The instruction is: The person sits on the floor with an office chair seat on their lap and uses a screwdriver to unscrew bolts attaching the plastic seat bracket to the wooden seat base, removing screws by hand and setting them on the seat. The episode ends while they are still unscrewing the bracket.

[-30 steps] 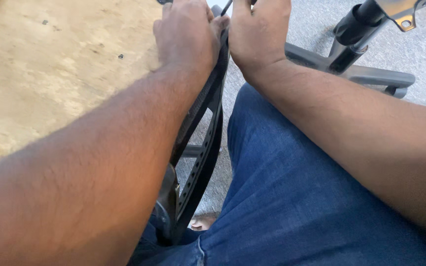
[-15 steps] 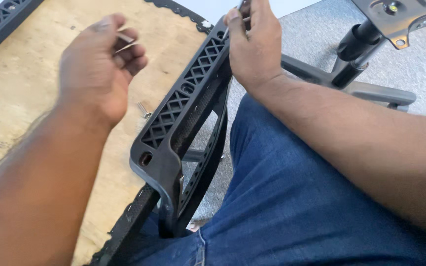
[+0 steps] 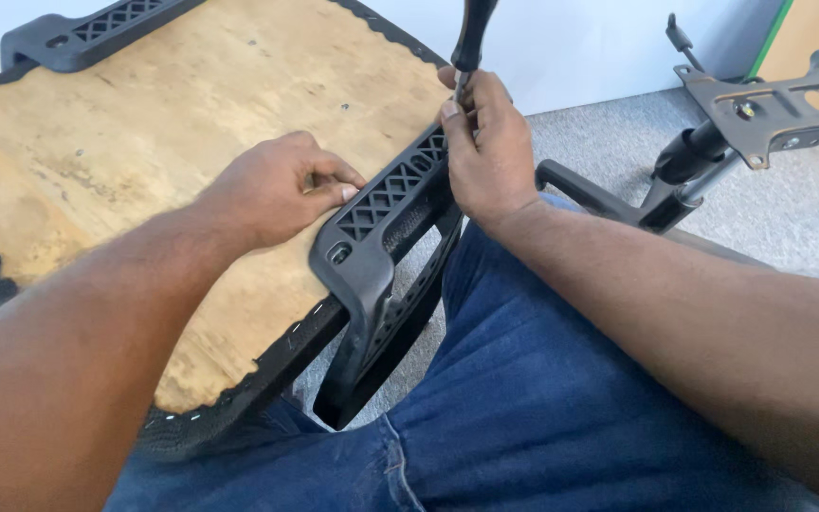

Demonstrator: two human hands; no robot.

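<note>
Your right hand [image 3: 487,152] grips the screwdriver [image 3: 472,38] upright over the black armrest bracket [image 3: 383,218]. Your left hand [image 3: 277,185], fingers curled shut, rests on the wooden seat underside [image 3: 144,123] beside the bracket.

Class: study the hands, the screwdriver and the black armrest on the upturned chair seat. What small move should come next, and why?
Probably turn the screwdriver: the right hand steadies its tip at the armrest bracket, and the left hand braces beside it on the wooden seat underside.

screwdriver [image 3: 473,38] handle cut off above, tip hidden by right hand [image 3: 490,156]
</note>
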